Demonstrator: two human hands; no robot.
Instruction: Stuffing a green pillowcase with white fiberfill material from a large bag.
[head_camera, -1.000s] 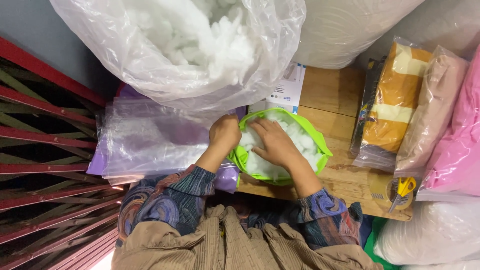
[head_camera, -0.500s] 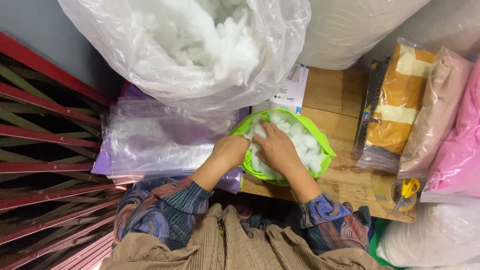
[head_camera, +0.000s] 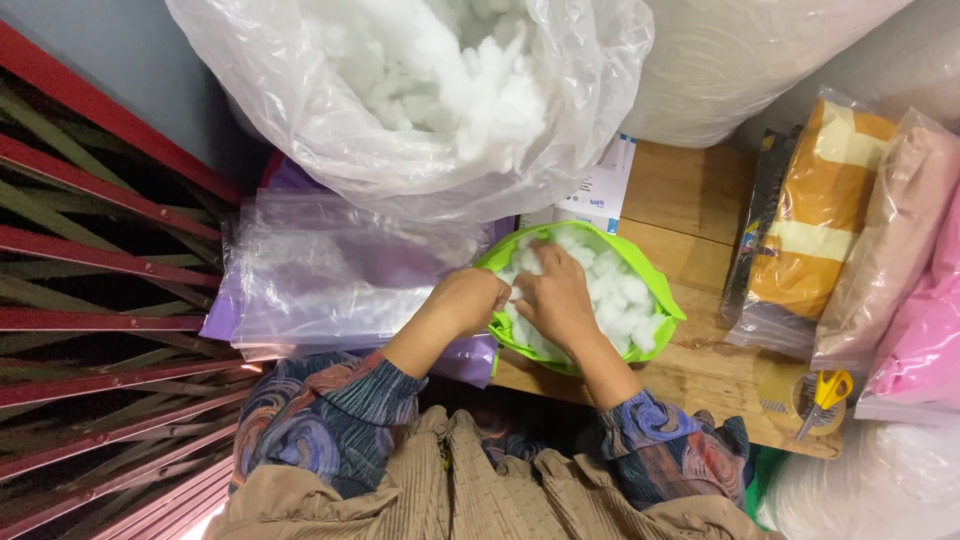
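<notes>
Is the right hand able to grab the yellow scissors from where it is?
Probably yes. The right hand is pressed into the stuffing, and bare table lies between it and the scissors.

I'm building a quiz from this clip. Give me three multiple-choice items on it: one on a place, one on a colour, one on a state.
1. Where are the scissors?
A. on the tape roll
B. in the big bag
C. on the railing

2. The cover being stuffed is
A. pink
B. green
C. orange

3. The left hand
A. lies flat on the table
B. grips the cover's edge
C. holds the scissors

Key: 1 A, yellow handles lie across the roll; 2 B, bright green rim around the white filling; 3 B, fingers close on the rim while the right hand presses the filling.
</notes>
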